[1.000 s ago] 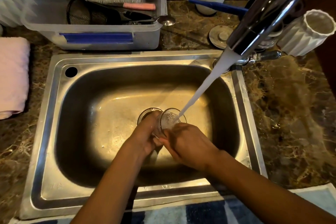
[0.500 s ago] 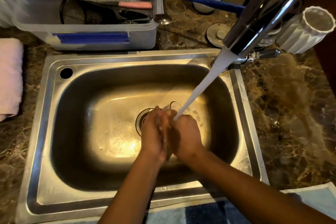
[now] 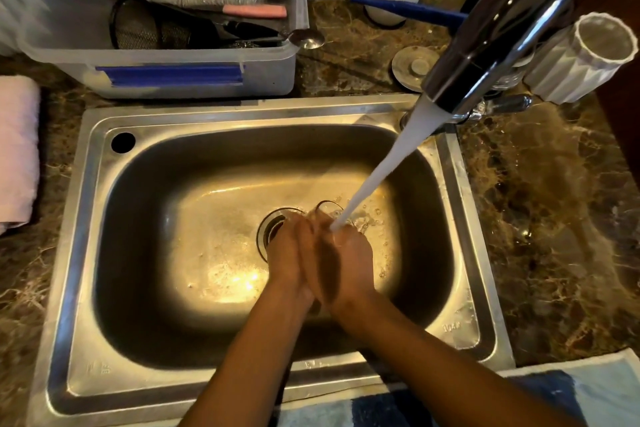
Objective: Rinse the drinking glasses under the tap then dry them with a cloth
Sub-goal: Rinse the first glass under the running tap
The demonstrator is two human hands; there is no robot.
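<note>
Across the middle of the marble counter [image 3: 540, 218] sits the steel sink [image 3: 242, 118], with a plastic tub [image 3: 173, 80] far left and a pink towel [image 3: 17, 149] at the left edge. From the tap [image 3: 502, 28] at far right a stream [image 3: 381, 166] falls onto the glass [image 3: 327, 210]. Left hand [image 3: 287, 253] and right hand [image 3: 346, 260] press together over the drain [image 3: 270, 229], both wrapped round the glass, whose rim shows just beyond the fingers.

Bare forearms, no sleeves, hands [image 3: 318, 253] ringless
</note>
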